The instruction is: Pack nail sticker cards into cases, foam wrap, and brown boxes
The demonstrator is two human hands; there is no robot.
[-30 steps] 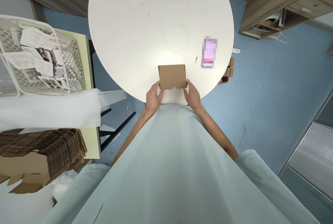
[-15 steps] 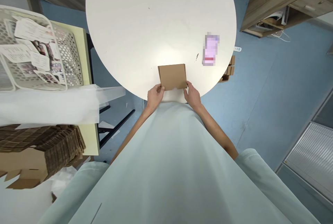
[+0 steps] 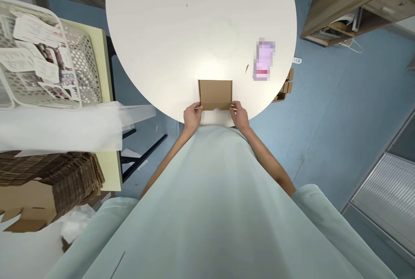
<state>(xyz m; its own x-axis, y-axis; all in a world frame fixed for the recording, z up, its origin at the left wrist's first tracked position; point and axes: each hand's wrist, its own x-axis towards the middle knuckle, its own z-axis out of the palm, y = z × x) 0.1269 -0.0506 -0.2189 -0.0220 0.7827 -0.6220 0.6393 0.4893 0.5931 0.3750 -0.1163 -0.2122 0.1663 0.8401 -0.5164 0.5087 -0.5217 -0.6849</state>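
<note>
A small brown cardboard box (image 3: 215, 92) lies at the near edge of the round white table (image 3: 155, 45). Its side walls stand up a little, and a semicircular notch shows in its near edge. My left hand (image 3: 192, 116) pinches the box's near left corner between thumb and fingers. At the near right corner, my right hand (image 3: 239, 115) grips the box the same way, fingers curled at the side wall. The inside of the fingertips is partly hidden.
A pixelated pink item (image 3: 264, 59) lies on the table at right. On the left side table, a white basket (image 3: 84, 63) holds printed cards, beside white sheeting (image 3: 61, 128) and a stack of flattened cardboard (image 3: 76, 182). Small boxes (image 3: 285, 87) show beyond the table's right edge.
The box has straightened and its near edge has folded up slightly, showing the notch more clearly. Both hands have shifted a little at its corners. The view has moved slightly.
</note>
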